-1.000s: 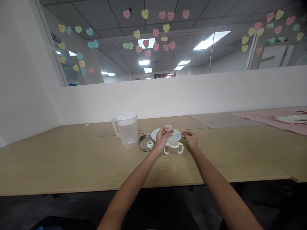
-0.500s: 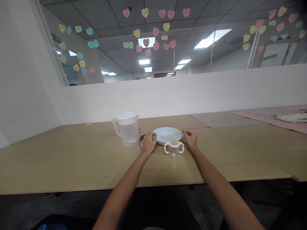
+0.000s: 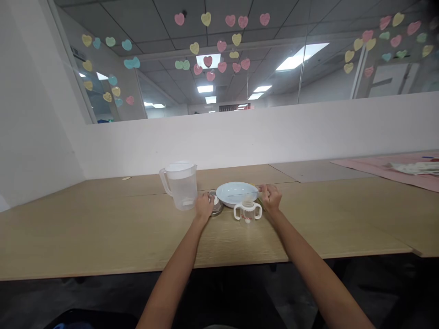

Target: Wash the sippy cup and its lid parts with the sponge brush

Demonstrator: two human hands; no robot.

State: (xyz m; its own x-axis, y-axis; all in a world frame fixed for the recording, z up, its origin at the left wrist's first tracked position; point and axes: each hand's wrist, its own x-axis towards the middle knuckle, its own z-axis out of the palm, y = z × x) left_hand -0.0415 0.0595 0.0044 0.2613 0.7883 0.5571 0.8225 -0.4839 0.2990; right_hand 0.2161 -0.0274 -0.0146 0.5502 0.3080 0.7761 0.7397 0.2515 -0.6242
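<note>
My right hand (image 3: 271,198) is closed in a pinch around one end of a thin rod (image 3: 240,194). The rod reaches left across the white bowl (image 3: 226,201). At the left side of a small metal dish (image 3: 216,212), my left hand (image 3: 205,205) has its fingers curled on a white bottle top (image 3: 216,200), which sits over the dish. In front of the bowl stands a clear baby bottle (image 3: 247,215) with two white handles and an uncovered neck. Something yellow-green, partly hidden, lies between the bowl and my right hand.
A clear plastic pitcher (image 3: 182,187) with liquid in it stands just left of my left hand. At the far right, a pink cloth (image 3: 370,167) bears a whitish item and a blue pen. The wooden table's front edge runs below my forearms; a white wall rises behind.
My left hand has moved left from the bowl's edge to the metal dish, where the white top now shows. My right hand still holds the rod over the bowl.
</note>
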